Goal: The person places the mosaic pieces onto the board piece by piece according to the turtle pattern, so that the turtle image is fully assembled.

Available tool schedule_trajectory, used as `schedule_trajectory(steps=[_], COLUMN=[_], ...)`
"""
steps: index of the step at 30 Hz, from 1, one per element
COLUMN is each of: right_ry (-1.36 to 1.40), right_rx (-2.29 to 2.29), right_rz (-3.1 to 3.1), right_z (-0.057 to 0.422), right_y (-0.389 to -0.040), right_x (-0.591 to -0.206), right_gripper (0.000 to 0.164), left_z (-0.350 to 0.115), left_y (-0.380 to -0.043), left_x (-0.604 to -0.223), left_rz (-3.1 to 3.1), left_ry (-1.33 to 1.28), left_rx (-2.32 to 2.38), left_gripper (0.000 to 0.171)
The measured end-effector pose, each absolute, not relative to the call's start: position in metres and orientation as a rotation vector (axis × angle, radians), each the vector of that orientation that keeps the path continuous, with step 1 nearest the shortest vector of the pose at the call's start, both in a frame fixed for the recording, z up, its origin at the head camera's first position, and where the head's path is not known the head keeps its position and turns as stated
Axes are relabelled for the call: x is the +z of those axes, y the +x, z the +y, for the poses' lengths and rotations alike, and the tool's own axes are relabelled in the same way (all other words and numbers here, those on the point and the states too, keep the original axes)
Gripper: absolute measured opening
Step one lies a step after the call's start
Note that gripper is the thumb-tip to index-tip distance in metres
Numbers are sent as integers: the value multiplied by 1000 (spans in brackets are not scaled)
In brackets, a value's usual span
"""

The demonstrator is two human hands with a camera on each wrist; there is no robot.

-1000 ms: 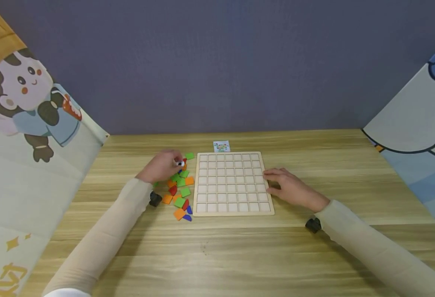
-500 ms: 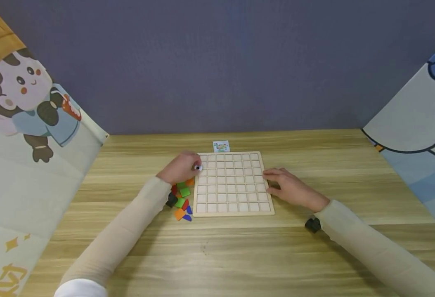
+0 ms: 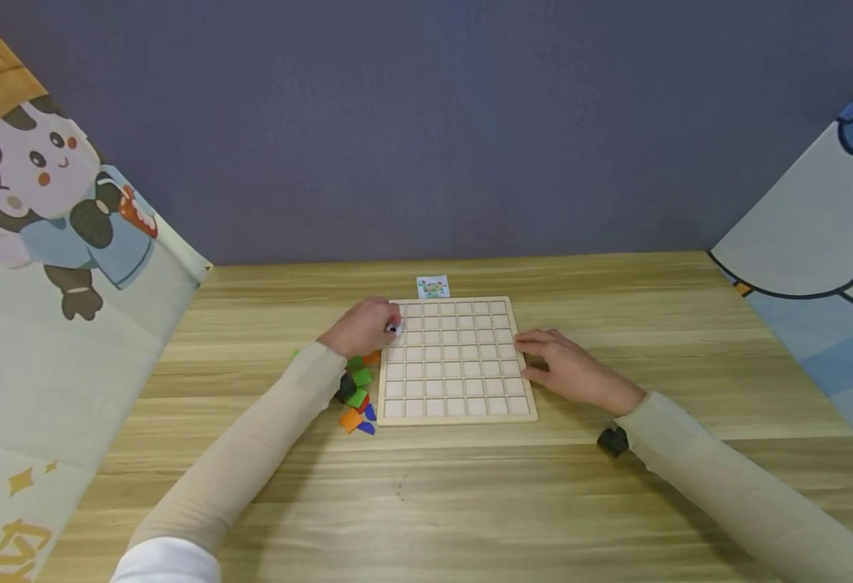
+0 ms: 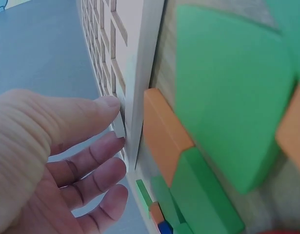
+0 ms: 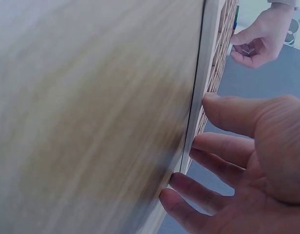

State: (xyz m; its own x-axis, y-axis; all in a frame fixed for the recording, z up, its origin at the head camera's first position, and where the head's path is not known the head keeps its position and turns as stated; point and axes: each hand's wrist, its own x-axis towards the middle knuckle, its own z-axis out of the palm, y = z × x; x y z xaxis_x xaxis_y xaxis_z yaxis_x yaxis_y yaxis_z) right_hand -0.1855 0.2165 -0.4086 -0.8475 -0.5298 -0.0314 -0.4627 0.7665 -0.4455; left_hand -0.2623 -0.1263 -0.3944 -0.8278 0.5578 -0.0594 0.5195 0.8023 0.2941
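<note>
My left hand [image 3: 362, 328] pinches a small white tile [image 3: 395, 329] with a black dot, like an eye, between thumb and fingers. It is over the left column of a square wooden grid board [image 3: 463, 420], near the upper left corner. In the left wrist view the tile's pale edge [image 4: 119, 126] shows between thumb and forefinger, close to the board. My right hand [image 3: 570, 368] rests with its fingertips against the board's right edge; its fingers are relaxed and hold nothing.
Loose green tiles [image 3: 362, 377], orange tiles [image 3: 350, 419], and blue [image 3: 366, 427] and red pieces lie left of the board, partly hidden under the left arm. A small picture card [image 3: 433, 287] lies behind the board. Wall panels enclose the wooden table [image 3: 441, 502].
The left hand has carried the eye tile right, from the pile of pieces onto the board's upper left area. The right hand has stayed at the board's edge.
</note>
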Motion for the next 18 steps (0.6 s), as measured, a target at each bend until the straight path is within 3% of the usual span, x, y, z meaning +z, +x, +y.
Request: schedule_trajectory(steps=[18], right_ry=[-787], right_rx=[-642], right_rz=[2814], right_z=[217], right_y=[-185], right_x=[-409], right_gripper=[52], left_z=[-122], left_y=[-262], left_x=[-394], left_rz=[2830], left_ry=[848], left_rx=[428], left_gripper=[11])
